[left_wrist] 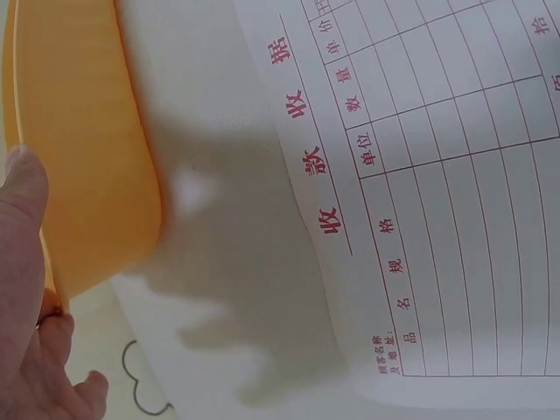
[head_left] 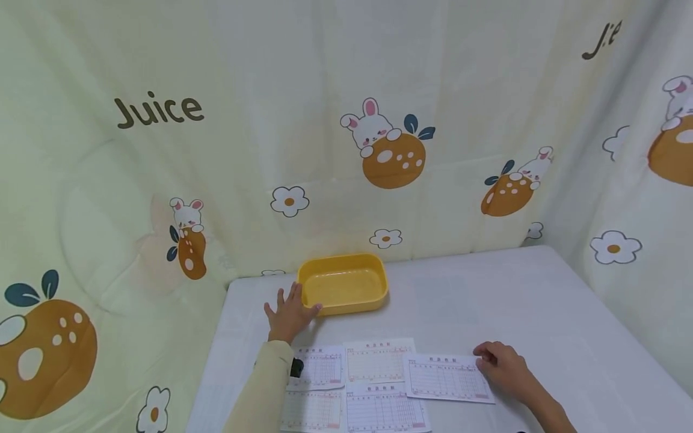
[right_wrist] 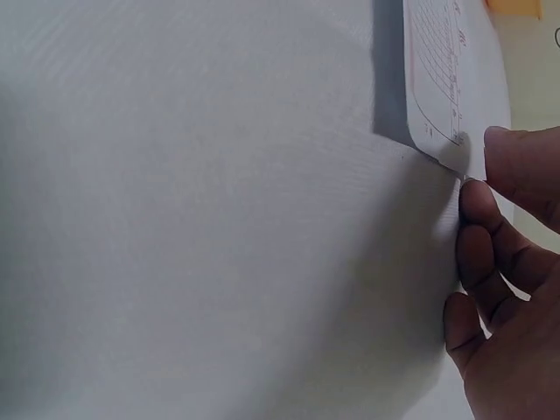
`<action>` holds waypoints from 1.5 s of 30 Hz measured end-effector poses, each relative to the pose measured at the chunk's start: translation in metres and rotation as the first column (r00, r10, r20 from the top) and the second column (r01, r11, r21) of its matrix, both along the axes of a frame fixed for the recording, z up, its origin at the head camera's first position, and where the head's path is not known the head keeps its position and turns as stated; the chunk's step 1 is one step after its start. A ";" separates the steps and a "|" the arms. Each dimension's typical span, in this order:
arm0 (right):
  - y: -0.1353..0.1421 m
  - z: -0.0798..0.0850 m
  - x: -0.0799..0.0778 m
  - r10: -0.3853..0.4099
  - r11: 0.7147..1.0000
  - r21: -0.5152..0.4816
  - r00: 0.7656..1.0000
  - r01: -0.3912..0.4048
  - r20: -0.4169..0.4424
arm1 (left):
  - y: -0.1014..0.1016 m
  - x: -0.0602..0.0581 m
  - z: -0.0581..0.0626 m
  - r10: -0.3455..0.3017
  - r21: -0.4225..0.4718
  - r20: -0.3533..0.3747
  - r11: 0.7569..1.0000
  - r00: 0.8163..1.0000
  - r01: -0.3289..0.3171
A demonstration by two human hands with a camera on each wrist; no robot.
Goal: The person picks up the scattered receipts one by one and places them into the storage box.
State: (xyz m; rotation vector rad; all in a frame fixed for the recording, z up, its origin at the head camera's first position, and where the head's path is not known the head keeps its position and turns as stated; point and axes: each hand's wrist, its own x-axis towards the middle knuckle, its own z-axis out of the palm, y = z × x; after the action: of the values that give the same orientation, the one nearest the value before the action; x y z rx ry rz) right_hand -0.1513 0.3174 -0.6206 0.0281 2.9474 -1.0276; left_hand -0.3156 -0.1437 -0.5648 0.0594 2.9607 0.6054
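I observed the left hand (head_left: 288,313) at lower centre-left of the head view, fingers spread and straight, its thumb against the near left corner of the yellow tray (head_left: 344,282). It gripped nothing. The left wrist view confirmed the thumb (left_wrist: 22,227) lying along the tray's orange-yellow rim (left_wrist: 79,157).

The tray stood empty on the white table (head_left: 541,300), near the back edge, just below the printed curtain (head_left: 162,108).

The right hand (head_left: 500,364) rested at lower right of the head view, fingers curled onto the right edge of the rightmost receipt form (head_left: 446,377). In the right wrist view the fingertips (right_wrist: 477,206) pinched that sheet's corner (right_wrist: 437,105).

Four more forms (head_left: 379,361) lay flat in a cluster between the hands.
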 end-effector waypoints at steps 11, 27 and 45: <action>-0.003 0.002 -0.001 0.012 1.000 0.001 0.999 -0.012 0.034 | 0.001 0.003 0.005 0.002 0.005 0.010 1.000 1.000 -0.002; 0.001 0.020 0.003 0.046 0.996 -0.083 0.998 -0.044 0.030 | 0.000 0.001 0.003 0.007 0.034 0.022 0.999 1.000 -0.007; -0.011 0.049 -0.042 0.059 0.996 -0.062 0.991 -0.067 -0.122 | 0.000 0.002 0.012 0.016 0.068 0.034 0.997 0.999 -0.019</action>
State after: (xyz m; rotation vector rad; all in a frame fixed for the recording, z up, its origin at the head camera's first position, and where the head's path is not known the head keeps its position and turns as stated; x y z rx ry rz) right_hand -0.1935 0.3066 -0.5717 -0.1313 2.9957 -1.1564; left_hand -0.3138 -0.1433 -0.5529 0.0292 2.9111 0.7036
